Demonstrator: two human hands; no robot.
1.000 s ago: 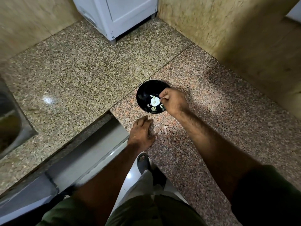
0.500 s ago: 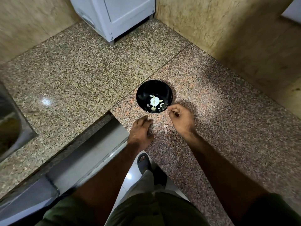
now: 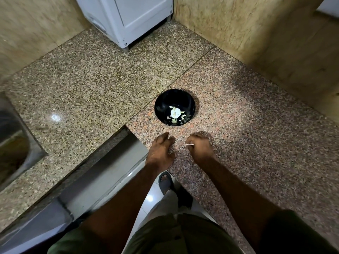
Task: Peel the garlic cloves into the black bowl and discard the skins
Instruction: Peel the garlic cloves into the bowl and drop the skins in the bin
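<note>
The black bowl (image 3: 174,107) sat upright on the granite, holding pale peeled cloves (image 3: 175,112) and small bits. A thin skin (image 3: 189,144) was pinched nearby.

This is a home kitchen: a speckled granite desk (image 3: 88,85) wraps an L-shaped corner, a steel sink (image 3: 14,143) is sunk into it at the left, a white appliance (image 3: 132,17) stands at the back, and beige stone walls (image 3: 247,30) rise behind.

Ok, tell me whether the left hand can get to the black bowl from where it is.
Probably yes. The left hand lies flat on the counter just short of the black bowl, with only bare granite between them.
</note>
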